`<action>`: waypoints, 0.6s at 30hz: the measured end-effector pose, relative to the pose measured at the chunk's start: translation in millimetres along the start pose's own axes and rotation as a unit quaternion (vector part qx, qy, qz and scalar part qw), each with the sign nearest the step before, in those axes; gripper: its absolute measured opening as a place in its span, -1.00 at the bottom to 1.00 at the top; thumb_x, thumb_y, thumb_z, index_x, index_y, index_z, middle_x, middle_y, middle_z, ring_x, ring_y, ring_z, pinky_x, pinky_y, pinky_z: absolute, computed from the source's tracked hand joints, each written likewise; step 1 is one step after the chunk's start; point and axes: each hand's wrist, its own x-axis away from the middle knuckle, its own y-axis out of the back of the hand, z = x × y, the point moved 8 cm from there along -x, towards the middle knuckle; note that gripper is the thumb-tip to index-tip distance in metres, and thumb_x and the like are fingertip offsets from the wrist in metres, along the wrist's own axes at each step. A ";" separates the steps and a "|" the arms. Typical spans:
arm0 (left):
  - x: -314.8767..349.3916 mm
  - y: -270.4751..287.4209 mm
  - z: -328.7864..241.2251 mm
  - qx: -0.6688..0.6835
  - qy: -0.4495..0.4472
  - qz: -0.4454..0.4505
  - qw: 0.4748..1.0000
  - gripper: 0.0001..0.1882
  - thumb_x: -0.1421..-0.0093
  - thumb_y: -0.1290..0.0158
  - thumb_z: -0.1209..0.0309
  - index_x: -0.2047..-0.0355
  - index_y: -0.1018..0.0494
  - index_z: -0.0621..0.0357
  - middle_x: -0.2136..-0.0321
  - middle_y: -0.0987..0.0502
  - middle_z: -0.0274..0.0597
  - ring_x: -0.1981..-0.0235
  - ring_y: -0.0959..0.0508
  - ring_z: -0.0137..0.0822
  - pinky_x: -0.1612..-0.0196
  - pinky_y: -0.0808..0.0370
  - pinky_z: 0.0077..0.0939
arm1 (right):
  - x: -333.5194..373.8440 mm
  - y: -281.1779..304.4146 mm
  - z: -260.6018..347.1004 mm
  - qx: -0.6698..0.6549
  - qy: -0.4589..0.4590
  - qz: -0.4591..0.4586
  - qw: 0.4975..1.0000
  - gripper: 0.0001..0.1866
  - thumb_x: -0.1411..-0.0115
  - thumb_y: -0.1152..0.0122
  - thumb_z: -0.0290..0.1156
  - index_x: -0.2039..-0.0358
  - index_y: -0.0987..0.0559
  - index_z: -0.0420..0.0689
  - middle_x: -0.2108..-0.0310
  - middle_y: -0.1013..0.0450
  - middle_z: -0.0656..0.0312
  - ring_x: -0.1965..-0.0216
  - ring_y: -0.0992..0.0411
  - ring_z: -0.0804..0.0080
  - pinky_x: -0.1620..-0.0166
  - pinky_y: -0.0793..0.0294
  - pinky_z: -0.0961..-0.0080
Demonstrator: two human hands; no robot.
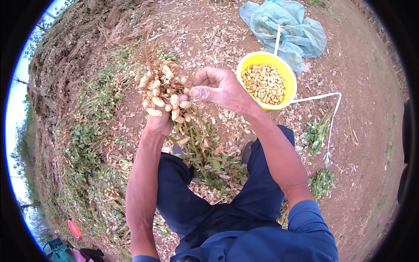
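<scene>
Left hand (159, 124) grips peanut plant (175, 101); right hand (221, 91), loosely spread, hovers alongside over littered outdoor soil (205, 48).

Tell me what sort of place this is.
Outdoors, most likely a peanut field or farm plot: leafy plants lie on soil strewn with dry litter, a yellow bucket holds loose peanuts, and the left hand holds a bunch of peanut pods.

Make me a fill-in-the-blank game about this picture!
The left hand grips a plant with clustered ____.
Inside, the bucket's wall is coloured ____.
The hand nearer the bucket is the person's ____ hand.
The shirt sleeve is coloured ____.

Missing words: peanuts; yellow; right; blue.
</scene>
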 end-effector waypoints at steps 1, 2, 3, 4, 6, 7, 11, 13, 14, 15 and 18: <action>-0.4 0.4 2.3 0.004 0.003 -0.002 1.000 -0.68 -0.21 -0.27 0.36 0.05 -0.52 0.13 0.24 -0.62 -0.33 0.26 -0.62 -0.42 0.23 -0.63 -0.45 | -3.7 -8.7 -8.4 0.036 0.006 -0.002 0.999 -0.51 -0.14 -0.50 0.01 0.28 -0.60 -0.20 0.46 -0.55 0.31 0.41 -0.49 0.62 0.35 -0.49 0.63; -0.4 -1.4 4.5 0.011 0.007 -0.004 1.000 -0.68 -0.25 -0.24 0.32 0.03 -0.51 0.13 0.22 -0.61 -0.33 0.24 -0.61 -0.42 0.22 -0.63 -0.44 | -5.3 -15.7 -9.0 0.073 0.009 -0.003 0.997 -0.51 -0.13 -0.51 0.01 0.31 -0.60 -0.21 0.48 -0.54 0.31 0.44 -0.48 0.62 0.39 -0.48 0.62; -2.4 1.8 3.9 -0.001 -0.012 -0.006 1.000 -0.67 -0.29 -0.20 0.27 0.01 -0.49 0.14 0.19 -0.60 -0.32 0.22 -0.61 -0.41 0.21 -0.63 -0.42 | -4.4 -17.2 -14.2 0.021 -0.042 0.012 0.999 -0.52 -0.14 -0.50 0.01 0.36 -0.58 -0.19 0.53 -0.52 0.31 0.55 -0.46 0.64 0.49 -0.44 0.63; -2.5 2.1 1.9 -0.005 -0.007 0.014 1.000 -0.65 -0.27 -0.22 0.25 0.01 -0.49 0.13 0.20 -0.60 -0.32 0.22 -0.61 -0.41 0.22 -0.62 -0.43 | -5.8 -19.0 -17.5 -0.002 -0.055 0.024 0.998 -0.55 -0.18 -0.47 -0.03 0.33 -0.58 -0.19 0.53 -0.52 0.32 0.57 -0.45 0.65 0.52 -0.42 0.66; -4.4 3.1 3.0 0.009 0.022 0.025 0.999 -0.69 -0.22 -0.26 0.30 0.08 -0.54 0.13 0.27 -0.63 -0.30 0.28 -0.63 -0.39 0.25 -0.62 -0.43 | -10.1 -24.8 -23.1 -0.052 -0.083 0.048 0.994 -0.62 -0.26 -0.41 -0.10 0.28 -0.56 -0.19 0.51 -0.51 0.33 0.61 -0.43 0.67 0.57 -0.39 0.71; -3.4 4.9 1.6 0.002 0.013 0.016 1.000 -0.71 -0.19 -0.27 0.33 0.11 -0.55 0.12 0.29 -0.64 -0.29 0.30 -0.63 -0.38 0.27 -0.62 -0.43 | -10.7 -27.4 -21.7 -0.071 -0.072 0.063 0.993 -0.66 -0.34 -0.31 -0.13 0.30 -0.56 -0.20 0.52 -0.51 0.31 0.65 -0.42 0.66 0.58 -0.41 0.71; -0.1 4.2 0.4 0.013 0.016 0.016 1.000 -0.78 -0.10 -0.28 0.45 0.21 -0.61 0.15 0.36 -0.67 -0.22 0.34 -0.66 -0.33 0.29 -0.63 -0.39 | -7.7 -36.1 -23.5 -0.221 -0.079 0.100 0.967 -0.70 -0.42 -0.16 -0.18 0.26 -0.54 -0.19 0.56 -0.48 0.28 0.75 -0.35 0.62 0.60 -0.49 0.62; 3.0 -0.5 0.3 0.025 0.027 0.056 0.998 -0.76 -0.11 -0.29 0.42 0.20 -0.61 0.17 0.33 -0.68 -0.18 0.30 -0.67 -0.29 0.25 -0.66 -0.34 | -4.1 -41.4 -24.3 -0.319 -0.092 0.120 0.936 -0.75 -0.41 -0.16 -0.24 0.26 -0.53 -0.19 0.58 -0.46 0.29 0.76 -0.32 0.65 0.61 -0.50 0.60; 5.0 -4.7 -1.1 0.026 0.029 0.069 0.997 -0.74 -0.11 -0.32 0.37 0.20 -0.62 0.18 0.32 -0.68 -0.16 0.29 -0.68 -0.27 0.23 -0.67 -0.31 | -2.4 -43.4 -22.7 -0.365 -0.099 0.130 0.916 -0.77 -0.41 -0.15 -0.26 0.25 -0.52 -0.19 0.58 -0.45 0.29 0.76 -0.31 0.66 0.61 -0.50 0.60; 6.3 -8.0 -1.7 0.028 0.030 0.082 0.996 -0.71 -0.11 -0.34 0.33 0.20 -0.62 0.19 0.32 -0.68 -0.14 0.27 -0.68 -0.25 0.22 -0.68 -0.28 | -1.2 -44.3 -21.6 -0.372 -0.099 0.131 0.914 -0.79 -0.39 -0.11 -0.29 0.25 -0.51 -0.19 0.61 -0.42 0.31 0.78 -0.26 0.69 0.62 -0.51 0.57; 1.8 24.9 14.7 0.112 0.000 0.090 0.990 -0.55 -0.08 -0.41 0.10 0.19 -0.62 0.20 0.32 -0.68 -0.11 0.26 -0.69 -0.20 0.19 -0.69 -0.21 | 1.2 -56.1 -17.0 -0.491 -0.058 0.183 0.849 -0.76 -0.39 -0.06 -0.26 0.22 -0.51 -0.20 0.62 -0.41 0.30 0.80 -0.22 0.69 0.63 -0.50 0.54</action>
